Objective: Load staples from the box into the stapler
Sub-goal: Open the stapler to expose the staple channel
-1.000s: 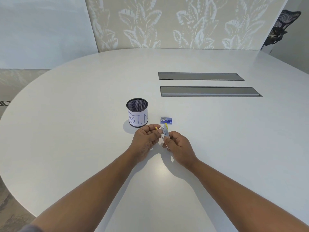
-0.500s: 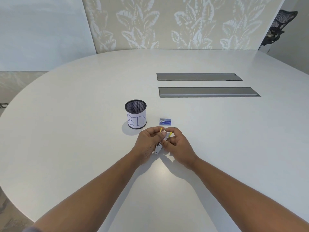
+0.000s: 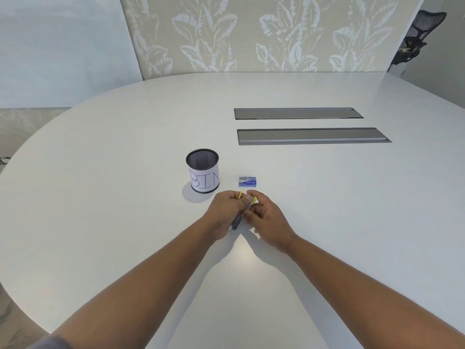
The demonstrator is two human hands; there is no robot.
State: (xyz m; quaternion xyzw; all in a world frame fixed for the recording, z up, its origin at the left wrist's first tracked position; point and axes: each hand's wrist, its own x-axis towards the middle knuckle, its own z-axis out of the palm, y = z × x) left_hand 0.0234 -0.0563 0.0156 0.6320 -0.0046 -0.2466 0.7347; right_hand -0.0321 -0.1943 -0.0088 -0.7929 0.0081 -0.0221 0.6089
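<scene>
A small grey stapler [image 3: 242, 214] with yellow parts is held between both hands just above the white table [image 3: 125, 197]. My left hand [image 3: 225, 212] grips its left side, and a yellow tip shows above the fingers. My right hand [image 3: 268, 217] pinches its upper end, where another yellow piece sticks out. The stapler's lower end points down toward me. A small blue staple box [image 3: 247, 181] lies shut on the table just beyond my hands. No loose staples are visible.
A black mesh cup [image 3: 202, 170] with a paper label reading BIN stands left of the box. Two grey cable hatches [image 3: 312, 136] sit in the table further back right. A black office chair [image 3: 415, 36] is at the far right.
The stapler has tilted from nearly upright to slanting down toward me, and its lower end now sticks out below my hands. Both hands stayed close together in the same spot.
</scene>
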